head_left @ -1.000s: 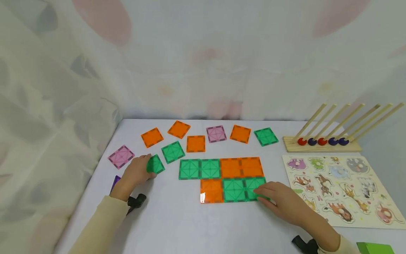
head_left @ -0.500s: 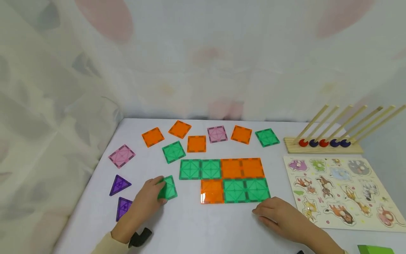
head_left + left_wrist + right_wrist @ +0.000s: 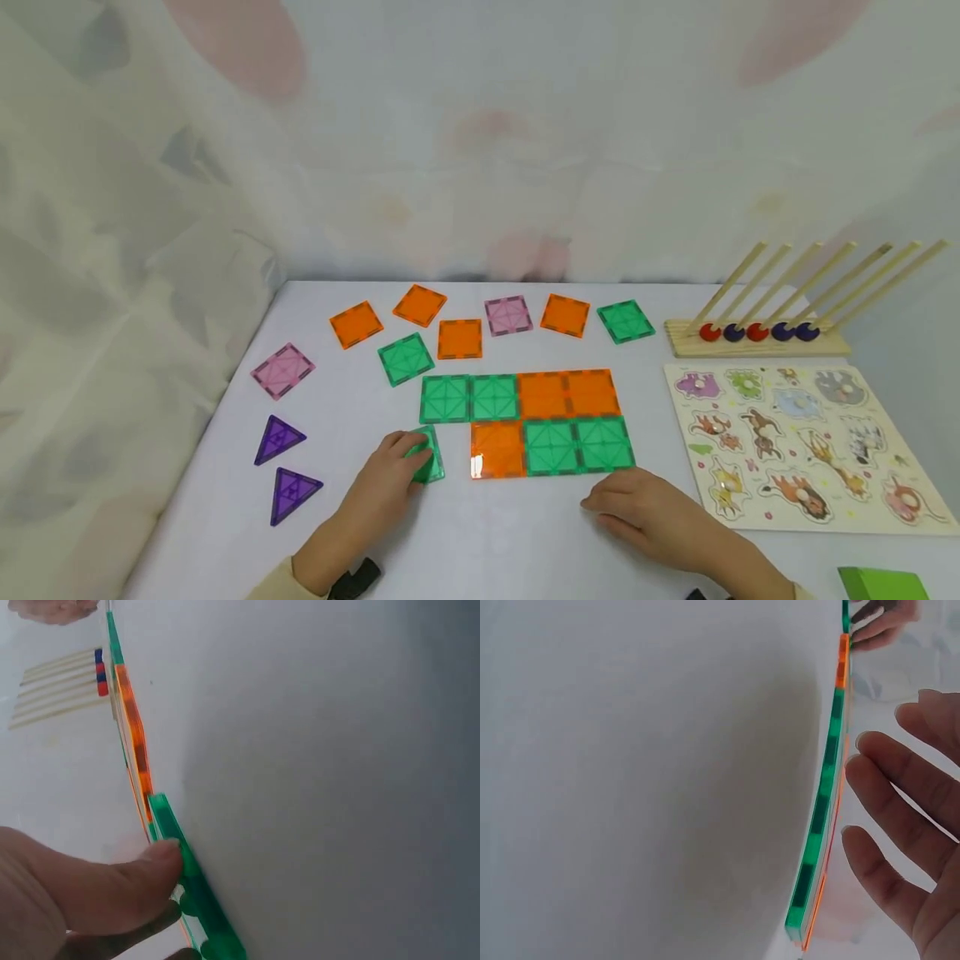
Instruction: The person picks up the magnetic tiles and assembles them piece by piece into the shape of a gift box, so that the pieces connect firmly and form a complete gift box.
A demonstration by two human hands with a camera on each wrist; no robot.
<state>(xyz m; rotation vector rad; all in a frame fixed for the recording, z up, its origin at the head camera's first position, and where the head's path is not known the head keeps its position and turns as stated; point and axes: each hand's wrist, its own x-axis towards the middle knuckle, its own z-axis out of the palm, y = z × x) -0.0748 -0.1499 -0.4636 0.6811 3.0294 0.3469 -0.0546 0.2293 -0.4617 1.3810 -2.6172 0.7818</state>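
My left hand (image 3: 386, 479) holds a green square magnetic tile (image 3: 431, 457) by its edges, just left of a joined block of tiles. In the left wrist view the thumb presses on the rim of that green tile (image 3: 196, 889). The block has a back row of two green tiles (image 3: 446, 399) and two orange tiles (image 3: 594, 393). Its front row is an orange tile (image 3: 497, 450) and two green tiles (image 3: 604, 444). In front of the block's right end is my right hand (image 3: 648, 517), fingers relaxed and holding nothing; the right wrist view shows them apart from the tiles.
Loose orange, green and pink square tiles (image 3: 507, 316) lie along the back. Two purple triangle tiles (image 3: 294, 495) are at the left. On the right lie an animal peg puzzle (image 3: 813, 450), a wooden bead rack (image 3: 757, 343) and a green block (image 3: 883, 583).
My left hand has carried the green tile right and toward the front, near the block, uncovering the purple triangles. My right hand has drawn back from the front-right green tile.
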